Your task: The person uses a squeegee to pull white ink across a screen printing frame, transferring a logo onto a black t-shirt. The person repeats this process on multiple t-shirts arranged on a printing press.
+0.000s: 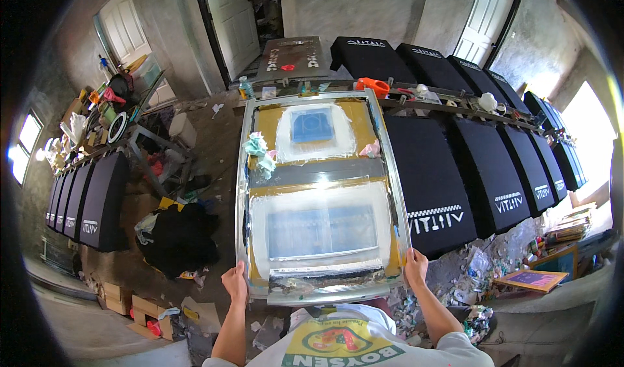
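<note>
My left hand (pixel 234 278) grips the left side of a large metal-framed screen (pixel 322 165) near its lower corner. Opposite it, my right hand (pixel 414 267) holds the right side. The screen has brown-taped margins, a small blue stencil panel at the top and a larger pale blue one below, both bordered in white, and a grey band between them. A crumpled mint rag (pixel 259 151) lies on its left edge and a pink scrap (pixel 370 149) near the right. Directly right of the screen, black fabric panels (pixel 426 172) with white printed designs lie in a row.
A back rail carries an orange container (pixel 372 88) and small items; behind it are a grey board (pixel 289 55) and more black panels (pixel 368 62). At left stand a cluttered rack (pixel 130 136), several hanging black panels (pixel 101 198) and a dark cloth heap (pixel 175 240). Scraps (pixel 474 279) litter the floor.
</note>
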`<state>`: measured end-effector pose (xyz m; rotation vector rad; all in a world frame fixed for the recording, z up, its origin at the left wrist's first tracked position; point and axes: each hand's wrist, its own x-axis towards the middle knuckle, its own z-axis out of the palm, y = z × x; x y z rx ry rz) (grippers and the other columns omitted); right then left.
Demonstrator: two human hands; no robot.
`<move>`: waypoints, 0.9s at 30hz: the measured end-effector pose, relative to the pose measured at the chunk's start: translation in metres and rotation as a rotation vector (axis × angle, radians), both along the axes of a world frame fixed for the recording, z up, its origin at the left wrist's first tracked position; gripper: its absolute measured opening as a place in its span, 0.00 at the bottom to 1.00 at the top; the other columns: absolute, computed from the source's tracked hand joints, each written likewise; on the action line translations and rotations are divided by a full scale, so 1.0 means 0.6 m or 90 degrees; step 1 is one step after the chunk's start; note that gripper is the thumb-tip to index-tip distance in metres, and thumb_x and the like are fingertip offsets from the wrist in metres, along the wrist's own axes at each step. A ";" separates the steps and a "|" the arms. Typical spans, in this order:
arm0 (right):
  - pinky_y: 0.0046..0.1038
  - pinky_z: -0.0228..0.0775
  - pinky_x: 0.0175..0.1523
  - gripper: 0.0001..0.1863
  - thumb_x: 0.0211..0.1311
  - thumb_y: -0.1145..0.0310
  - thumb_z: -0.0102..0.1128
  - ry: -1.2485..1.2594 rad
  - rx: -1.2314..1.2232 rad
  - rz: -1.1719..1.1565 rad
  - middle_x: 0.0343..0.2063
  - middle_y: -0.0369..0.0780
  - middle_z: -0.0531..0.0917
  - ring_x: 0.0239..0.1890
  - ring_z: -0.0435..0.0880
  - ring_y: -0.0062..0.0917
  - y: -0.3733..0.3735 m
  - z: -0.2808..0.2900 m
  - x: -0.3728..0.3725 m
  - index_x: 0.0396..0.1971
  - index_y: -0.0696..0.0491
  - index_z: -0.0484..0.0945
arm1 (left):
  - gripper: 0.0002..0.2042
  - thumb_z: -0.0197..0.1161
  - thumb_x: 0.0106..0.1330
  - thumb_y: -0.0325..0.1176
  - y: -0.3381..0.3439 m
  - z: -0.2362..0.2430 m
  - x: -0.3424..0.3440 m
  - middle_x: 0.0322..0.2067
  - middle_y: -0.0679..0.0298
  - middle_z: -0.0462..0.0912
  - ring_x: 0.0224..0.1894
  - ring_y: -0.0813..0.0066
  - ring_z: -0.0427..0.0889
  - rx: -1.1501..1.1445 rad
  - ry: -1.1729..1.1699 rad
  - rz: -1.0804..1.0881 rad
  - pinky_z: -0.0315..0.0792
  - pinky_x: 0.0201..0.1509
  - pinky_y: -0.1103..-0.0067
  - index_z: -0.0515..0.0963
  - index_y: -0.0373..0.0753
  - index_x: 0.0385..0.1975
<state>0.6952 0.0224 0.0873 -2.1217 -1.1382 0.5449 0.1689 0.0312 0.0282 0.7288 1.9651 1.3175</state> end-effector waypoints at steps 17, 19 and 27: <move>0.40 0.66 0.33 0.19 0.72 0.59 0.52 -0.034 -0.013 0.002 0.21 0.53 0.77 0.23 0.76 0.44 -0.082 0.027 0.741 0.30 0.61 0.78 | 0.25 0.68 0.66 0.38 -0.058 0.019 0.710 0.13 0.72 0.64 0.20 0.82 0.60 -0.010 0.041 -0.026 0.55 0.24 0.71 0.67 0.29 0.12; 0.40 0.67 0.34 0.19 0.71 0.59 0.53 -0.030 -0.015 -0.001 0.21 0.54 0.77 0.24 0.78 0.45 -0.090 0.026 0.794 0.30 0.61 0.79 | 0.25 0.68 0.65 0.39 -0.063 0.023 0.757 0.13 0.71 0.64 0.20 0.82 0.60 -0.020 0.042 -0.037 0.55 0.24 0.71 0.66 0.30 0.12; 0.41 0.70 0.36 0.20 0.69 0.55 0.53 -0.025 -0.013 -0.019 0.22 0.53 0.80 0.27 0.82 0.46 -0.098 0.037 0.906 0.33 0.60 0.81 | 0.25 0.71 0.62 0.40 -0.074 0.025 0.873 0.12 0.68 0.67 0.20 0.80 0.63 -0.055 0.041 -0.019 0.60 0.25 0.68 0.69 0.28 0.12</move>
